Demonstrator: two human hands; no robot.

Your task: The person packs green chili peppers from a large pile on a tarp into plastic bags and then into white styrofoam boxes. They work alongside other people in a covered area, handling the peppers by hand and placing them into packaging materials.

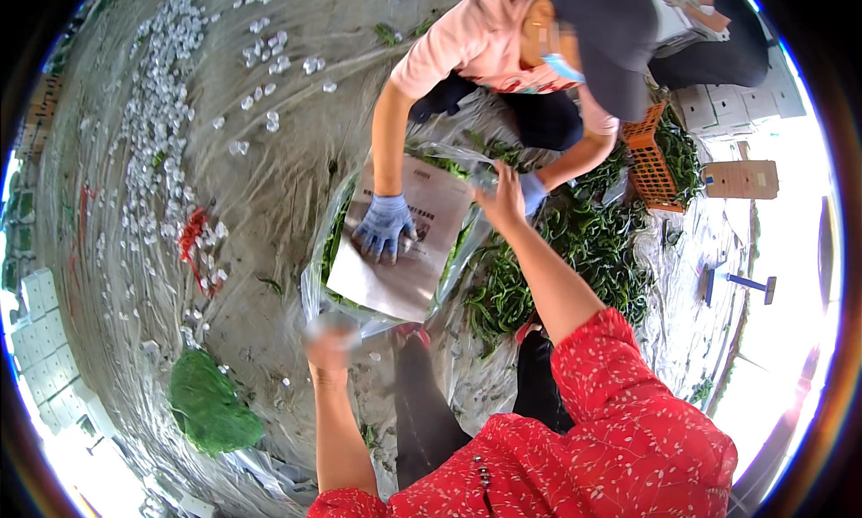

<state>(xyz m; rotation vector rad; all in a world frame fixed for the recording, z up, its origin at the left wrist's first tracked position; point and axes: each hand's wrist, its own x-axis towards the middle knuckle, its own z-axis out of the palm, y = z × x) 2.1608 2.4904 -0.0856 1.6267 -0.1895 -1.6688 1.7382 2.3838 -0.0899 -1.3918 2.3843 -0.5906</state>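
A clear plastic bag (316,276) full of long green peppers (334,240) lies on the ground before me, a printed sheet of newspaper (382,280) over the peppers. My right hand (505,200) grips the bag's plastic at its far right corner. At the near left corner, my left hand (330,346) is against the bag's edge, but its fingers are smeared. Across from me, a bent-over co-worker presses a blue-gloved hand (386,226) flat on the newspaper. The co-worker's other gloved hand (532,193) is beside my right hand, partly hidden.
Loose green peppers (575,267) are heaped right of the bag. Beyond stands an orange crate (651,159) of peppers, near a cardboard piece (741,179). A green net bundle (211,406), red string (191,235) and small clear pieces (162,96) lie left on plastic sheeting.
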